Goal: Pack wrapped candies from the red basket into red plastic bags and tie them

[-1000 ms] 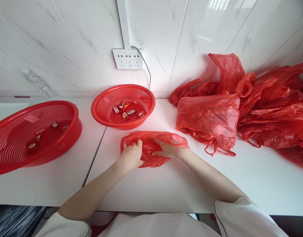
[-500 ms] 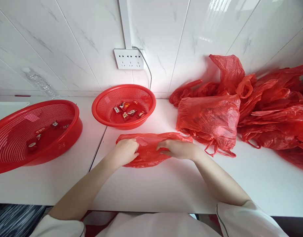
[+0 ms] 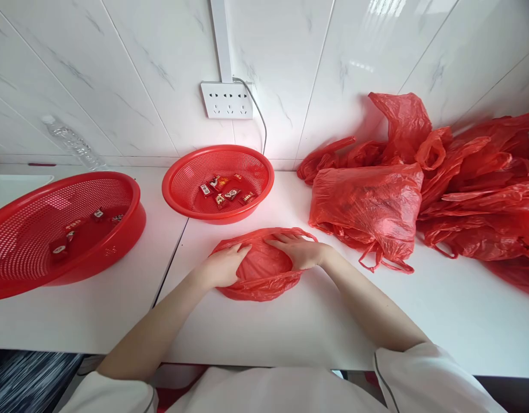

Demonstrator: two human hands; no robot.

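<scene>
A thin red plastic bag (image 3: 264,265) lies on the white table in front of me, its mouth spread into a round opening. My left hand (image 3: 226,265) is inside the left edge of that mouth, thumb and fingers apart. Against the right inner side rests my right hand (image 3: 296,250), fingers stretched out flat toward the back rim. Neither hand grips anything that I can see. Just behind the bag stands a round red plastic basket (image 3: 217,215) with several small wrapped packets (image 3: 232,194) in it.
A larger red basket (image 3: 131,229) with a few packets sits tilted at the left. Several red plastic bags (image 3: 368,198) are heaped at the right against the tiled wall. A clear bottle (image 3: 73,142) leans at the back left. A socket panel (image 3: 228,100) with a cable is on the wall.
The bag went from lying flat to having its mouth spread into a rounded opening. My hands moved into it, and their fingers have straightened from a curled pose.
</scene>
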